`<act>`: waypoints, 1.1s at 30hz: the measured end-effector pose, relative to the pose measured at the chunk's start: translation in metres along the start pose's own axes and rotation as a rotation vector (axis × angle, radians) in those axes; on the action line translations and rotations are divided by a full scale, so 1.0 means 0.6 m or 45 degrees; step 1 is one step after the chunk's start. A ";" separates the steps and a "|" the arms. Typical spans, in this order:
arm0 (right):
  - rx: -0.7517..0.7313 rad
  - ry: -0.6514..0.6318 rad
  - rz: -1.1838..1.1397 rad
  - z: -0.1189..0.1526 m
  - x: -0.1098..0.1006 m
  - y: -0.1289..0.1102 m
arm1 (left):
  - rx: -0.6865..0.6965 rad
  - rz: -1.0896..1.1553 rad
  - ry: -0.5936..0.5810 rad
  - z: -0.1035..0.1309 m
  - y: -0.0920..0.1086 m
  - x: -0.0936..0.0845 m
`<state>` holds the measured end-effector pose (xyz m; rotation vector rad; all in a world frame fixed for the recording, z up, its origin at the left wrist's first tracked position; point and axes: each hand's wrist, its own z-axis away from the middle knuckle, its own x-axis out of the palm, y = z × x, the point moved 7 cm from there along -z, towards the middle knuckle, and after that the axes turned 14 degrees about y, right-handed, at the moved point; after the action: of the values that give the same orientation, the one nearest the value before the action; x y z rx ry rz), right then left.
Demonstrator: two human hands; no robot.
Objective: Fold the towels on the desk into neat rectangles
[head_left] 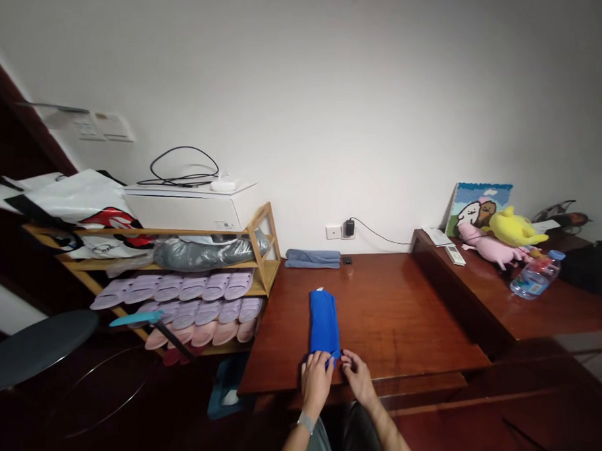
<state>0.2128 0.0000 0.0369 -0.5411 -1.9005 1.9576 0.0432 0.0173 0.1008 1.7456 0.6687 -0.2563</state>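
Note:
A long, narrow folded piece of blue cloth [324, 320] lies on the brown wooden table [383, 308], with a small white tag at its far end. My left hand [317, 381] is over the near end of the cloth, its fingers bent together and closed on it. At the cloth's near right corner is my right hand [360, 380], thumb and forefinger slightly apart; nothing shows between them. Whether its fingertips touch the cloth is hard to tell. Against the wall at the back of the table lies a folded grey-blue cloth [313, 258].
To the left, a wooden rack [262, 253] holds several slippers [194, 286] and a white box [186, 210]. A round black stool [43, 346] stands beside it. On the raised right-hand surface are plush toys [513, 228], a plastic bottle [537, 276] and a remote control [455, 255].

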 end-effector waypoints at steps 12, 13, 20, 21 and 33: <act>0.042 0.098 0.407 0.004 0.044 -0.022 | -0.793 0.790 0.283 -0.038 -0.121 -0.068; 0.046 0.128 0.401 0.006 0.045 -0.026 | -0.831 0.824 0.309 -0.037 -0.126 -0.079; 0.071 0.255 0.087 -0.004 -0.010 -0.080 | -1.019 1.003 0.556 -0.042 -0.140 -0.170; 0.077 0.280 0.030 -0.011 -0.028 -0.093 | -1.028 1.028 0.598 -0.050 -0.137 -0.188; -0.145 0.526 -0.190 -0.134 -0.379 -0.377 | -0.710 1.293 0.873 -0.231 -0.002 -0.454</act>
<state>0.4477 -0.0383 0.2669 -0.7466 -1.7373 1.5116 -0.2024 0.0665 0.2762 1.3921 0.2007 1.1577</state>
